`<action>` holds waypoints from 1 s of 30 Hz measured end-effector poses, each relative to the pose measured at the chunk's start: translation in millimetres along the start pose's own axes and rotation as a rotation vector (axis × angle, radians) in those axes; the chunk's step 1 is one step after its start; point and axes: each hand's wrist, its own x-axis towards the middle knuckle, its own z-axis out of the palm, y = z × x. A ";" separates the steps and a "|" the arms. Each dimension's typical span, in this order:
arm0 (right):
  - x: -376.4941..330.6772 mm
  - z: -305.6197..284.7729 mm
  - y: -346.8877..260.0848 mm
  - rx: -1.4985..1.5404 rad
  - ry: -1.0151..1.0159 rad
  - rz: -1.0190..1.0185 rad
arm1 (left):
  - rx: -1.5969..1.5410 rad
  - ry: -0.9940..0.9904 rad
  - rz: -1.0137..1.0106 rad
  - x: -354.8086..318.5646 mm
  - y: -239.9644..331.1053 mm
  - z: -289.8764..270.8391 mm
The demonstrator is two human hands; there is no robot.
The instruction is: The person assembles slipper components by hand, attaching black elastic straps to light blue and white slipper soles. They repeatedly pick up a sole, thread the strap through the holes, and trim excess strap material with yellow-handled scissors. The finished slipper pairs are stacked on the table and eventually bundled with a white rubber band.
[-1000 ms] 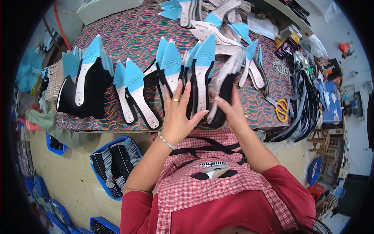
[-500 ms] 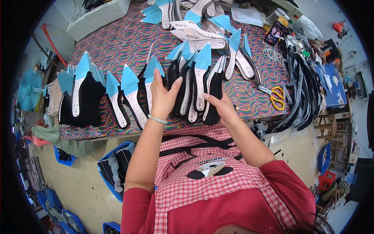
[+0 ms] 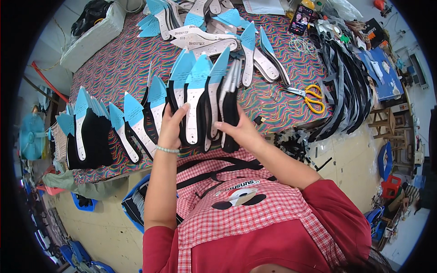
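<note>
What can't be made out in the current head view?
All in the head view:
- Left hand: most of its fingers, hidden behind the bundle of insole-shaped pieces.
- Right hand: the fingers other than the thumb, hidden by the same bundle.
- The bundle's exact count: its pieces overlap.
- Blue bin: partly covered by the left forearm.
- White sheet: cut off by the top edge.

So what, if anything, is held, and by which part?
A bunch of blue-tipped, black-edged white sole-shaped pieces, by its outer sides, between left grip and right grip.
</note>
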 end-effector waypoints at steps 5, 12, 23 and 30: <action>-6.7 27.3 -31.1 -0.498 -0.039 -0.261 | -0.012 0.185 0.293 -30.8 -1.8 -0.4; 16.3 62.3 -47.1 -0.209 -0.192 -0.225 | -0.245 0.098 0.217 -56.5 21.7 -21.4; 11.3 53.6 -26.6 0.313 -0.250 0.084 | -0.569 -0.145 0.069 -72.7 7.7 -39.5; -19.3 -21.4 -64.2 0.297 0.005 0.105 | -0.454 -0.043 0.112 -87.2 29.4 -61.1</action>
